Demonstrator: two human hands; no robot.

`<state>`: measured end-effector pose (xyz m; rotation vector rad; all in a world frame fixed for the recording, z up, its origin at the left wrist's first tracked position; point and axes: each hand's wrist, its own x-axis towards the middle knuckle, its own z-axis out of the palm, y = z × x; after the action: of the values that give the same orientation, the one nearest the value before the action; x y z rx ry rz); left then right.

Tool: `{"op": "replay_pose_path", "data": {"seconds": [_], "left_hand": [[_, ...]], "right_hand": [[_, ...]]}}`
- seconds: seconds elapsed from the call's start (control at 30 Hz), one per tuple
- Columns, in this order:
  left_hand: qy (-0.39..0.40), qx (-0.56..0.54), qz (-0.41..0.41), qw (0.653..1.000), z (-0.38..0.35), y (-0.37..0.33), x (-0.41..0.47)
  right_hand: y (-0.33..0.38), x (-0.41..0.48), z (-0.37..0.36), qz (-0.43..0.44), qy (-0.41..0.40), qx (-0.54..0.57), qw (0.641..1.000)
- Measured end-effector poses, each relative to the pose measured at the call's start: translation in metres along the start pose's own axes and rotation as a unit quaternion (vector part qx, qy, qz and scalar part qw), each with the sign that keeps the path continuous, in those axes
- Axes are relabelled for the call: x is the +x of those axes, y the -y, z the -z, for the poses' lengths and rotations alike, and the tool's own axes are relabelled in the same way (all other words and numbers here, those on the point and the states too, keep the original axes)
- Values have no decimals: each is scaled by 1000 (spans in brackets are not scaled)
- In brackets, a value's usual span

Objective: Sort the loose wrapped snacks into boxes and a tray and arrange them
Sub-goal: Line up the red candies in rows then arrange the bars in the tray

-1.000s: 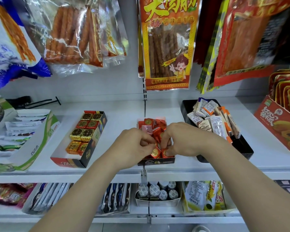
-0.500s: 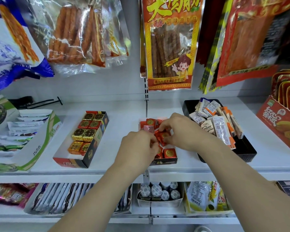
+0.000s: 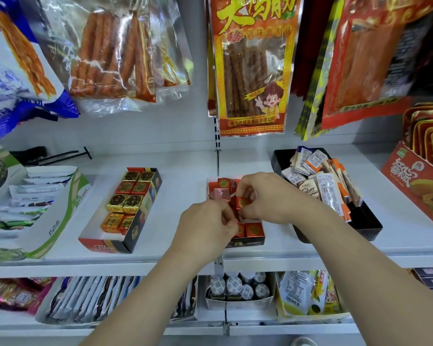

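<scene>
R hand (image 3: 268,198) pinching red foil cube (image 3: 243,203) at box (image 3: 245,242). L hand (image 3: 205,228) curling alongside, hold unclear. Cube seeming light, slick, dentable; gripping flat sides.

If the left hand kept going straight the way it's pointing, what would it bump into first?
Probably the red candy that the right hand pinches, just ahead of the left hand above the middle box. Depth is unclear; they may already touch.

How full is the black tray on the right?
Partly full: wrapped snack bars heap in the black tray; its near end looks bare.
</scene>
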<state>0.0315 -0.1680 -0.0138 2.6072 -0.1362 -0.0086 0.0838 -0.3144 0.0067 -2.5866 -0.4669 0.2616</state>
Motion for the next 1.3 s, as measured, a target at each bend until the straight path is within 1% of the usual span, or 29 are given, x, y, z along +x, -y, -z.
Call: {"op": "replay_pose_path", "data": {"seconds": [0.17, 0.23, 0.3, 0.4, 0.5, 0.57, 0.6, 0.63, 0.67, 0.73, 0.8, 0.87, 1.07, 1.2, 1.27, 1.3], "left_hand": [[8, 10, -3, 1000, 0, 2, 0], [12, 0, 4, 1000, 4, 4, 0], [-9, -29, 17, 999, 10, 6, 2], [-54, -140, 61, 987, 20, 15, 8], [-38, -267, 99, 958, 22, 18, 11], [-27, -301, 106, 947, 23, 19, 12], [-26, -297, 103, 949, 24, 20, 12], [-25, -271, 93, 958, 24, 22, 12], [-17, -224, 77, 971, 25, 24, 12], [14, -129, 36, 991, 26, 26, 10], [45, -75, 2, 996, 26, 26, 8], [63, -54, -17, 996, 25, 26, 9], [98, -53, -20, 994, 21, 31, 11], [124, -17, -41, 991, 22, 32, 11], [135, 9, -52, 989, 24, 32, 12], [139, 15, -55, 989, 24, 32, 12]], "right_hand": [[-1, 1, -4, 4, 1, 53, 999], [-2, 1, -5, 5, -3, 58, 998], [-2, 0, -5, 7, -7, 66, 998], [3, -3, -4, 21, -23, 107, 994], [14, -6, -10, 60, -38, 143, 987], [18, -6, -12, 72, -45, 147, 986], [18, -5, -11, 68, -42, 148, 986], [17, -6, -9, 59, -33, 146, 987], [15, -7, -6, 50, -14, 136, 989], [12, -11, -3, 42, 45, 77, 995], [11, -13, -4, 47, 91, 18, 995], [12, -13, -6, 50, 109, 1, 993], [11, -11, -8, 53, 116, -15, 992], [9, -8, -7, 48, 109, 1, 993], [6, -6, -6, 40, 82, 17, 996], [3, -5, -4, 30, 54, 25, 998]]}}
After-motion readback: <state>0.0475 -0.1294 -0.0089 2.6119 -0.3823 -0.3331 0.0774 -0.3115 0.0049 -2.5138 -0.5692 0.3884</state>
